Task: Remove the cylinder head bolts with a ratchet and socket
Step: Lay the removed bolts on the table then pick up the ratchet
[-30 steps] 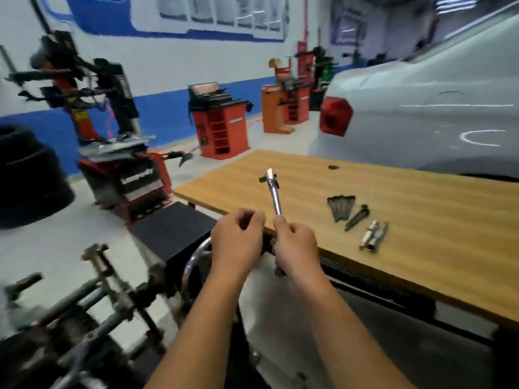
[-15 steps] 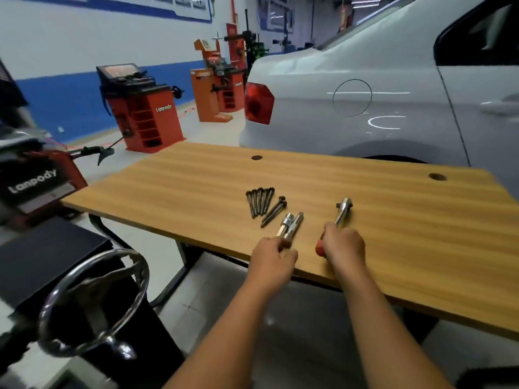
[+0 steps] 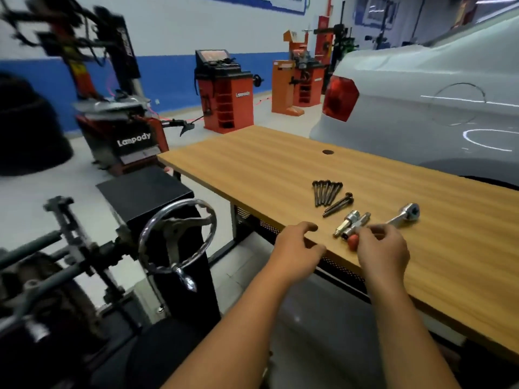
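A ratchet lies flat on the wooden table (image 3: 252, 169), its chrome head (image 3: 410, 213) pointing away and its red handle tip (image 3: 352, 242) near the front edge. My right hand (image 3: 382, 252) is curled over the ratchet's handle. To the left, my left hand (image 3: 296, 247) rests on the table's front edge, fingers loosely bent, holding nothing. Between the hands lie two chrome sockets or extensions (image 3: 351, 224). Behind them sit several dark removed bolts (image 3: 325, 192) in a row, with one more bolt (image 3: 338, 204) lying at an angle.
A chrome handwheel (image 3: 177, 234) on a black stand is left of the table, with blurred engine parts (image 3: 42, 276) at lower left. A white car (image 3: 421, 102) stands behind the table. A tyre changer (image 3: 120, 127) and red wheel balancers (image 3: 224, 91) fill the background.
The ratchet, held up in the air a second ago, now lies on the table under my right hand. My left hand has drawn left from the sockets to the table's edge.
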The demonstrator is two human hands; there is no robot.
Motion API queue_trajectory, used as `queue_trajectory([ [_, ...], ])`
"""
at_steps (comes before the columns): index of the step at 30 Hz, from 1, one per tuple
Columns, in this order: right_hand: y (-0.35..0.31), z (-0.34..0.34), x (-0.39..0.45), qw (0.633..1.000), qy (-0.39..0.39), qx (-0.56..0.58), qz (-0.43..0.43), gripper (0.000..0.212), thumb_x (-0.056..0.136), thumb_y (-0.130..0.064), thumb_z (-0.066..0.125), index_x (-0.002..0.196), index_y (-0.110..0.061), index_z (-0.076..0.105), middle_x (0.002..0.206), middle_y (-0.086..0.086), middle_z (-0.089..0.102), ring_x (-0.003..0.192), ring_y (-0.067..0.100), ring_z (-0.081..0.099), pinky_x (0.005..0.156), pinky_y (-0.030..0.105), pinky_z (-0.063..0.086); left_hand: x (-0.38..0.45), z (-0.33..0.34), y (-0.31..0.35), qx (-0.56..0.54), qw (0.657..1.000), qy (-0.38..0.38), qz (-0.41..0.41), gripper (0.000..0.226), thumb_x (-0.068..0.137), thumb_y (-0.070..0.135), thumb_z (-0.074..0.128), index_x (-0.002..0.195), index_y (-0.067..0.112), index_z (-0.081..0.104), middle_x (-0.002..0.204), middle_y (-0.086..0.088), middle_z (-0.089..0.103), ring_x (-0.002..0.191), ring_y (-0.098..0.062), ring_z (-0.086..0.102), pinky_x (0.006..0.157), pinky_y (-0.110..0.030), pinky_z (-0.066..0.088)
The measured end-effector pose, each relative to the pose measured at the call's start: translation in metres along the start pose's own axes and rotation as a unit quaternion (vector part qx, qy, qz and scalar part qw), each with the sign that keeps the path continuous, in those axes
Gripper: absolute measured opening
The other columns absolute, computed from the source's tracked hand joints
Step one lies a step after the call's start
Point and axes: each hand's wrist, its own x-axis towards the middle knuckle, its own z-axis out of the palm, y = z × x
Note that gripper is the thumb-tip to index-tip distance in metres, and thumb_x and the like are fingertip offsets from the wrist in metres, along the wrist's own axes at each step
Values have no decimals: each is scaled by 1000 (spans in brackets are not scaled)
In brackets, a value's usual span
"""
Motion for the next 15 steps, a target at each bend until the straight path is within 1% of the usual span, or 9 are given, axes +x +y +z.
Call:
queue_trajectory([
  [2,-9,22,-41,994,-93,45,-26,11,92,-28,73,88,-33,65,90,-5,68,78,13,65,59,29,49,-18,-39,-1,-25,997,75,-3,46,95,32,71,141,30,60,137,0,60,111,-12,60,93,-26,51],
  [3,-19,35,-64,986,-153,50,-38,10,91,-26,74,88,-32,66,89,0,70,76,19,67,59,34,52,-28,-65,-3,-37,992,118,-2,44,95,30,71,139,28,62,132,-1,64,113,-17,63,98,-33,54],
  [4,-29,48,-88,975,-209,49,-51,9,91,-25,75,89,-30,67,88,5,71,73,24,67,61,38,53,-39,-96,-5,-52,986,158,-2,42,95,28,71,137,27,63,125,-1,67,109,-20,67,98,-40,58],
  [6,-57,72,-138,949,-299,53,-81,7,92,-24,73,90,-28,68,87,10,71,70,28,63,63,43,51,-68,-167,-10,-96,967,236,1,37,95,22,69,132,24,64,111,-3,70,92,-26,75,85,-49,64],
  [8,-86,95,-187,919,-371,76,-107,7,93,-21,72,91,-27,69,87,8,72,63,25,60,56,39,47,-112,-242,-18,-113,942,316,17,30,96,18,67,126,20,65,104,-7,71,77,-30,78,70,-47,66],
  [10,-111,118,-236,895,-416,99,-126,8,93,-19,73,88,-25,70,87,8,72,61,24,59,55,35,44,-175,-314,-33,-94,914,394,21,18,97,15,66,114,17,65,97,-6,70,62,-26,77,51,-36,60],
  [11,-124,129,-261,882,-438,115,-133,9,92,-18,74,86,-23,70,85,9,73,60,23,59,56,33,43,-211,-348,-42,-72,897,436,10,11,97,14,67,108,17,65,91,-6,71,57,-24,75,45,-31,56],
  [13,-150,155,-308,854,-480,127,-155,10,92,-20,75,84,-23,70,78,7,71,59,23,57,57,35,43,-288,-409,-62,-7,854,519,-33,7,97,15,69,97,22,66,78,-7,74,52,-23,74,41,-27,51],
  [15,-175,186,-350,827,-520,112,-183,12,92,-31,73,84,-23,70,75,5,70,60,27,59,59,39,46,-364,-465,-84,85,797,591,-94,6,94,25,70,92,29,67,74,-1,75,56,-21,74,44,-30,54],
])
